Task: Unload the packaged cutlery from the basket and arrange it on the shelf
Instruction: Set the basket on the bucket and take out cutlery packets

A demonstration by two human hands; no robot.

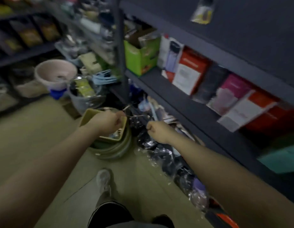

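Head view, blurred by motion, looks down an aisle with a pale, smooth floor [36,137] and a dark metal shelf unit [184,102] running along the right. Low in the middle sits an olive-green, square-cornered plastic basket [87,117], resting on a stack of round green bowls [113,150]. Both forearms stretch forward side by side, bare, wrists level. The left hand [108,122] hovers over the basket's far rim with knuckles up and fingers curled tight, pinching 1 end of a thin, shiny packaged cutlery piece [136,115] (its wrapper shows only as glints). The right hand [157,130] is also curled into a fist, just beside the lower shelf edge; whether it grips the other end of the cutlery or nothing at all cannot be told through the blur. The cutlery's long axis runs roughly left to right between the 2 hands, near level, its right end pointing toward the shelf.

Crinkled clear-plastic packs with dark contents [159,153] lie heaped along the foot of the shelf. On the shelf above stand glossy cardboard boxes: a bright green box [139,58], red-and-white boxes [189,73] and a pink box [231,92]. Farther left, a pale pink round plastic basin [55,73] sits among clutter. A light grey shoe [103,178] shows below, on the floor.
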